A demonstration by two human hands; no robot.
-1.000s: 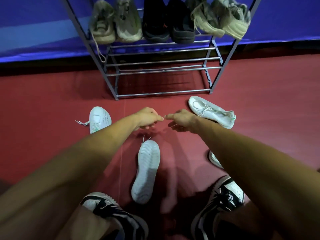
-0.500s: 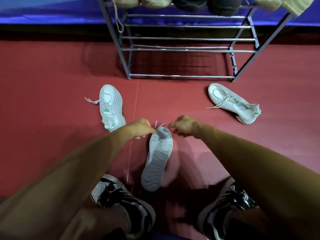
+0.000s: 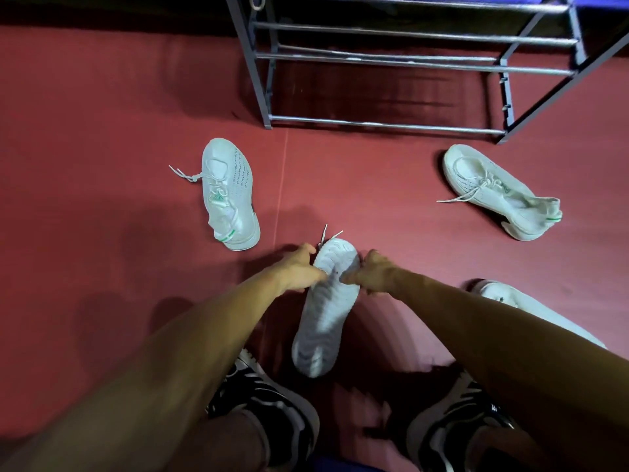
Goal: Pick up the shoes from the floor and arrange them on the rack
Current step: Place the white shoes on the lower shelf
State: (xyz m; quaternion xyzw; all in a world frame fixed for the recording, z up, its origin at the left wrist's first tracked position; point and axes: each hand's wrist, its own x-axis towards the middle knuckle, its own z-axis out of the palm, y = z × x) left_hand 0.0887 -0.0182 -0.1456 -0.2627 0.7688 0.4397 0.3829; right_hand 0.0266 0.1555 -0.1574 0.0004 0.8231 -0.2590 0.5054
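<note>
A white sneaker point(image 3: 326, 315) lies sole-up on the red floor in front of me. My left hand point(image 3: 297, 269) grips its left edge near the toe, and my right hand point(image 3: 369, 275) grips the right edge opposite. Two laces stick out past the toe. A second white sneaker point(image 3: 228, 192) lies upright to the left, and a third point(image 3: 493, 190) to the right near the rack. A fourth white shoe point(image 3: 531, 308) is partly hidden behind my right forearm. The grey metal rack point(image 3: 384, 122) stands ahead with its lowest bars bare.
My own two feet in black-and-white sneakers point(image 3: 269, 407) stand at the bottom of the view, either side of the held shoe. A seam line point(image 3: 282, 178) runs along the red floor. A loose lace point(image 3: 255, 1) hangs from the rack's upper shelf.
My view has tilted down and closer to the floor, so the rack's filled shelf has left the frame. Both hands have dropped onto the sole-up sneaker and now grip its sides.
</note>
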